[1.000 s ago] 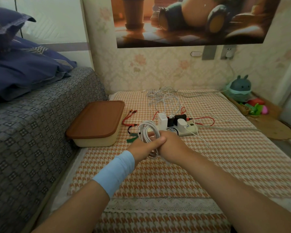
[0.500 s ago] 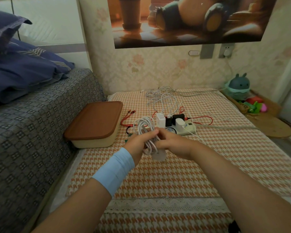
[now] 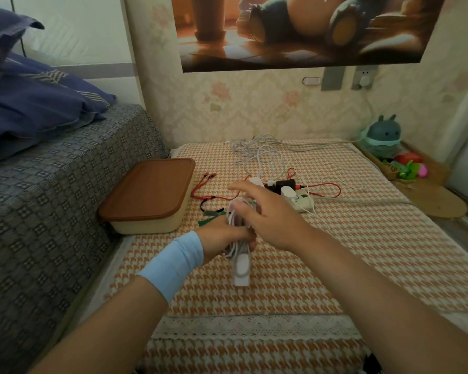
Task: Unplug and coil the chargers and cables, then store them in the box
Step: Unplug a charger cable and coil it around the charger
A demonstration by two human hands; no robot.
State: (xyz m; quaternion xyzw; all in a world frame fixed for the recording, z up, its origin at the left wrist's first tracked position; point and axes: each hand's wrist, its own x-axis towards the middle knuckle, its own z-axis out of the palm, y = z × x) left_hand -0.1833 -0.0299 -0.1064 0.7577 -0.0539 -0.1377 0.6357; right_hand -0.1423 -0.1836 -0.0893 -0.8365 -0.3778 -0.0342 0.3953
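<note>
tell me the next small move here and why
Probably the right hand lifts the lid off the box: the left hand grips the coil with its charger hanging below, the right hand is open, and the box is closed.

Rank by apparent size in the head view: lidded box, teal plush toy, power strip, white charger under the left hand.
1. Lidded box, clearly largest.
2. Teal plush toy and power strip: similar; right hand hides part of the strip.
3. White charger, smallest.
</note>
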